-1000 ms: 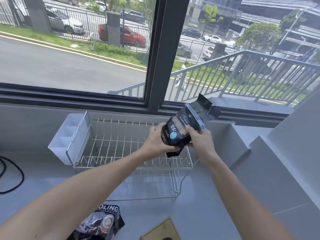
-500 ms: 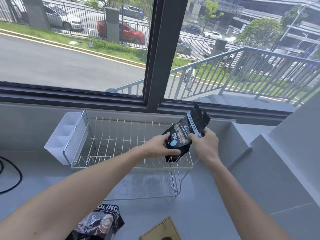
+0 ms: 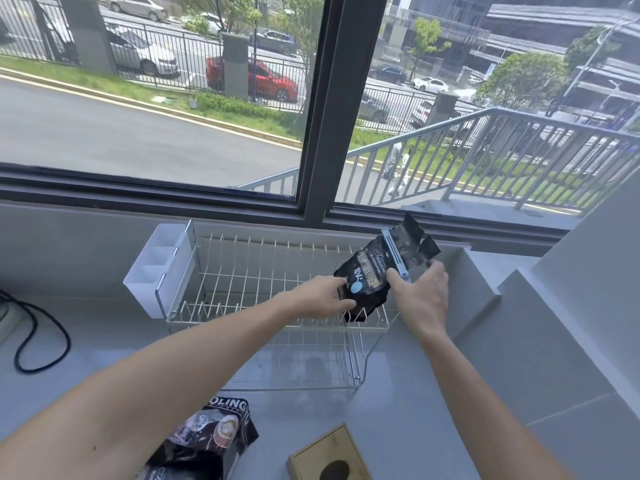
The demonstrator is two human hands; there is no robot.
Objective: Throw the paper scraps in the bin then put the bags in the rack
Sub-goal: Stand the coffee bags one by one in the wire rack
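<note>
Black foil coffee bag (image 3: 372,278) with a pale blue clip (image 3: 394,255) across its neck stood tilted at the right end of the white wire dish rack (image 3: 249,289), its lower corner down among the front prongs. Left hand (image 3: 325,296) gripped the bag's lower left edge, thumb on the printed face. Right hand (image 3: 420,292) held the clipped neck, its grip closed around bag and clip from the right side. White plastic cutlery holder (image 3: 157,268) hung on the rack's left end. Rack stood on the grey desk (image 3: 467,393) under a dark-framed window (image 3: 339,109). Second black printed bag (image 3: 207,441) lay flat on the desk near the bottom edge, well apart from the rack. Wooden box (image 3: 329,455) with an oval slot sat just right of it. Black cable (image 3: 38,337) looped at far left.
</note>
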